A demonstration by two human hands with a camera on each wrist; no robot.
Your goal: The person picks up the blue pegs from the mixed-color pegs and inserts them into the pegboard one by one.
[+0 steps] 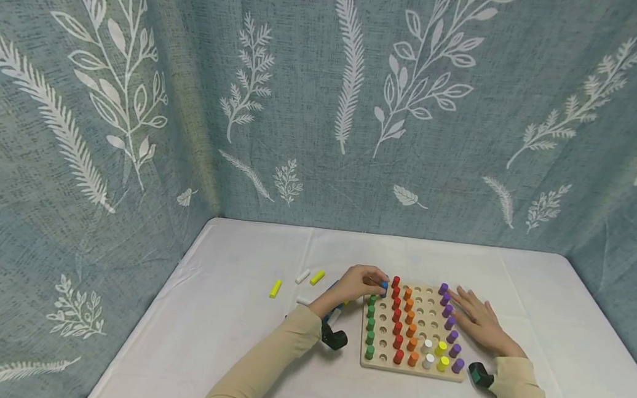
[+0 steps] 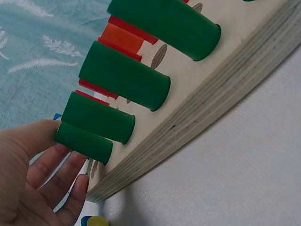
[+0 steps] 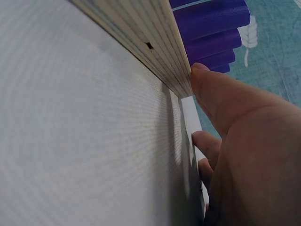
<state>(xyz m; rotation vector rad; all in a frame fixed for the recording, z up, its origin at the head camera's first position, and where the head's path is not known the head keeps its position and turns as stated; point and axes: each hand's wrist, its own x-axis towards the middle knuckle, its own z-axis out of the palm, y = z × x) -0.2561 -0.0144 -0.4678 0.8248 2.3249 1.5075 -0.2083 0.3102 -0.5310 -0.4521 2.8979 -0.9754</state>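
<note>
A wooden pegboard (image 1: 383,365) lies on the white table, holding columns of green pegs (image 1: 370,326), red pegs (image 1: 397,318), orange pegs (image 1: 410,319) and purple pegs (image 1: 450,324), plus a few white and yellow ones near the front. My left hand (image 1: 380,284) pinches a blue peg (image 1: 384,285) over the board's far left corner. In the left wrist view the green pegs (image 2: 124,77) stick out of the board (image 2: 211,108) beside my fingers (image 2: 51,174). My right hand (image 1: 463,305) lies flat beside the board's right edge, its thumb (image 3: 221,94) pressing against the board edge (image 3: 141,42) below the purple pegs (image 3: 211,21).
Loose pegs lie left of the board: a yellow peg (image 1: 274,288), a white peg (image 1: 302,276), another yellow peg (image 1: 317,277) and a white peg (image 1: 304,300). Leaf-patterned curtains close in the back and both sides. The table edge runs along the left.
</note>
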